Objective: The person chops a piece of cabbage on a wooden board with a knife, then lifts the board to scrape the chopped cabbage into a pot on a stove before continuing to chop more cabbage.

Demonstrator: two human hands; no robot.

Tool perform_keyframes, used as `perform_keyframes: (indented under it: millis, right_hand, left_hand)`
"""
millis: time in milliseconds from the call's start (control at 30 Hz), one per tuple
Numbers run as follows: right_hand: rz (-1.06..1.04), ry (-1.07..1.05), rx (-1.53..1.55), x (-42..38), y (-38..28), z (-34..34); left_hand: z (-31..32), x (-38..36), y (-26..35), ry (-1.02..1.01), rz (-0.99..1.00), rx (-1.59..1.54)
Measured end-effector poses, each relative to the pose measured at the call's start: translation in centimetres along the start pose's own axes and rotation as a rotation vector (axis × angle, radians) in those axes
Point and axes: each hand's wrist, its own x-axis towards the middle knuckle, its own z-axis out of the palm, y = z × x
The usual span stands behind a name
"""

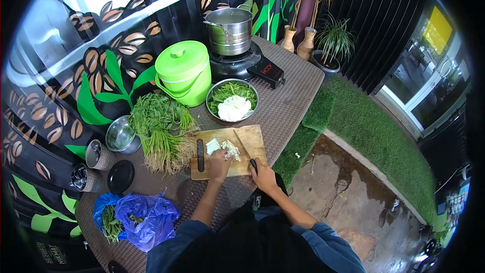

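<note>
A wooden cutting board (252, 139) with a dark handle slot lies at the table's front edge. On it are a pile of pale, finely chopped pieces (231, 150) and a whiter piece (212, 145); their kind I cannot make out. My left hand (220, 165) is closed, its fingertips bent down onto the pale pieces. My right hand (263, 174) grips the dark handle of a kitchen knife (243, 144), whose blade points away across the board, right of the pile. Behind the board stands a metal bowl (255, 108) of cut green leaves with white pieces (234, 108) on top.
Rooted leafy greens (161, 126) lie left of the board. Behind are a lidded green bucket (184, 73) and a steel pot (230, 33) on a black stove (235, 63). A smaller metal bowl (123, 135), black lid (120, 176) and blue plastic bags (146, 220) occupy the left side.
</note>
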Motion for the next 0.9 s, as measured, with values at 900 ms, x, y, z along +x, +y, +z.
perform_keyframes:
  millis: [900]
  right_hand:
    - [-0.067, -0.125, -0.063, -0.6, -0.2, -0.4]
  left_hand:
    - [-2.2, 1.0, 2.8, 0.151, 0.011, -0.269]
